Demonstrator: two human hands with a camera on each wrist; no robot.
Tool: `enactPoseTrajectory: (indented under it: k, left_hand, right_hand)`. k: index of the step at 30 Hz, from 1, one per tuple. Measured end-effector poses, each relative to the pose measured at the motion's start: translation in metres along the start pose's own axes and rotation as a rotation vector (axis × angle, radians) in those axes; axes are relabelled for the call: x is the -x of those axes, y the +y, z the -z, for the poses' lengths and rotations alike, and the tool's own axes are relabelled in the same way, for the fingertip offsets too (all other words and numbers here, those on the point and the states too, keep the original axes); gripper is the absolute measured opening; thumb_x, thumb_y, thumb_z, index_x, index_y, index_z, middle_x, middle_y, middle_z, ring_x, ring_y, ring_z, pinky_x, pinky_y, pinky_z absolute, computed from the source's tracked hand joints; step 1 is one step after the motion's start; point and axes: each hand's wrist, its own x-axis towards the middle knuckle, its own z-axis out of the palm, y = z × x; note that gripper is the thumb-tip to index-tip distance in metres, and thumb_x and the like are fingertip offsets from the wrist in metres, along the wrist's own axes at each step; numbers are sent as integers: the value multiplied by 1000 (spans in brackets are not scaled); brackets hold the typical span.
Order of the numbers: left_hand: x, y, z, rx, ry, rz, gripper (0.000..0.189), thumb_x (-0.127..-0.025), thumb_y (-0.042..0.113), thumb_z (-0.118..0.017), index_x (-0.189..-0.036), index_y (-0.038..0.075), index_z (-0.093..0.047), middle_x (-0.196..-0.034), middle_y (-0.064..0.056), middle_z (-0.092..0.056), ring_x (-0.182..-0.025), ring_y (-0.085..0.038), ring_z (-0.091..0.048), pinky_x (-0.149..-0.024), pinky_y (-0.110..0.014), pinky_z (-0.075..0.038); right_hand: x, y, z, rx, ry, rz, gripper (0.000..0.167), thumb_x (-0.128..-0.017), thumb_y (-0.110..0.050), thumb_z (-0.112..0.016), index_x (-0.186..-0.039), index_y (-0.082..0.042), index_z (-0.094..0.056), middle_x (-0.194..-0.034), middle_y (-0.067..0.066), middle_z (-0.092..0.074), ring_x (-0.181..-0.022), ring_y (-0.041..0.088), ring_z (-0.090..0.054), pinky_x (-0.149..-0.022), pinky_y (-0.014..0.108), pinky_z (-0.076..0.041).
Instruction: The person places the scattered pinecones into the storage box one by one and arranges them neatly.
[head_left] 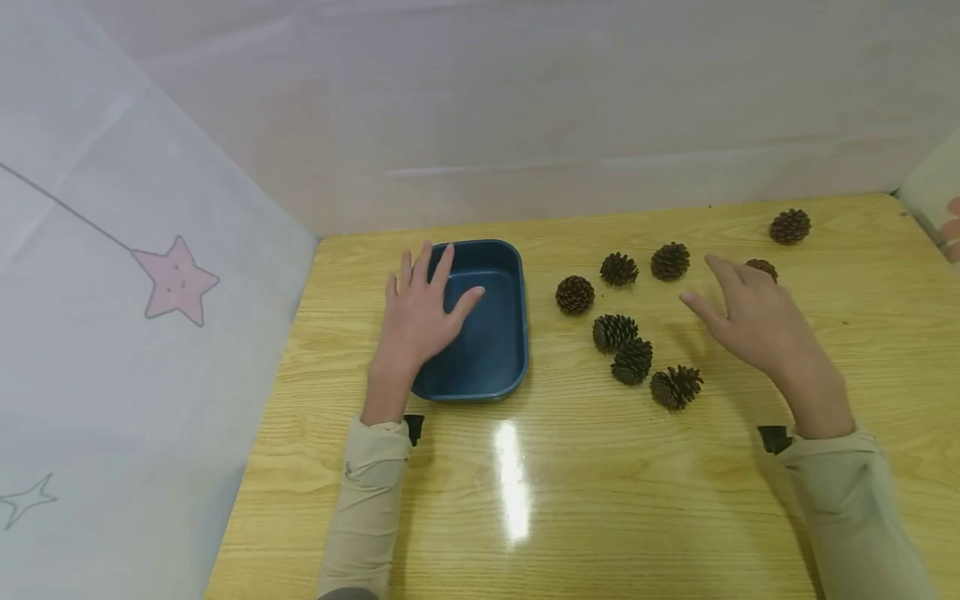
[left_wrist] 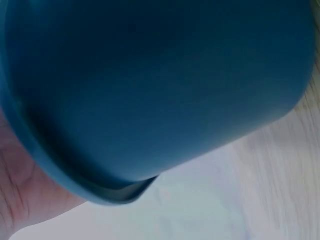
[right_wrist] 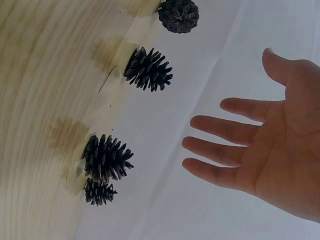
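My left hand (head_left: 420, 321) is spread over the left side of a dark blue rectangular tub (head_left: 491, 333), fingers straight and apart. In the left wrist view the tub's outer wall (left_wrist: 175, 90) fills most of the picture, with part of my palm (left_wrist: 25, 185) behind its rim. My right hand (head_left: 768, 329) hovers above the table to the right of several brown pine cones, holding nothing. Its fingers are extended in the right wrist view. Nearest to it is a pine cone (head_left: 762, 268) partly hidden behind the knuckles; another pine cone (head_left: 670, 261) lies left of the fingertips.
More pine cones lie between the tub and my right hand, among them one (head_left: 574, 295) close to the tub and one (head_left: 676, 387) nearest me. A further cone (head_left: 790, 226) is at the back right. White cloth walls (head_left: 487, 108) border the wooden table (head_left: 600, 500).
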Motion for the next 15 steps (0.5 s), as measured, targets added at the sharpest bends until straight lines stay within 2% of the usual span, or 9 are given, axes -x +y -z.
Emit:
enactPoseTrajectory:
  k: [7,11,15]
  left_hand:
    - [0,-3,1,67,112,13,76,-107,58,-44,-166,15,-23,-168,-20,-22,-149,-44,-30,-112,-66,-32]
    - [0,-5,2,78,166,14,72,-108,54,-45,-163,11,-29,-164,-21,-30,-143,-45,-37,-109,-65,-37]
    - [-2,-9,1,107,215,10,69,-109,50,-45,-161,7,-32,-161,-21,-35,-141,-44,-40,-111,-62,-37]
  right_hand:
    - [0,0,1,-17,-17,-24,80,-110,-52,-39,-159,9,-21,-145,47,-36,-130,66,-34,-101,77,-30]
    - [0,-1,2,-21,-20,-24,78,-110,-51,-38,-157,11,-26,-142,47,-38,-129,65,-36,-99,76,-32]
    - [-1,-1,1,-16,-8,-22,72,-111,-46,-41,-153,12,-31,-140,47,-41,-128,65,-38,-98,75,-34]
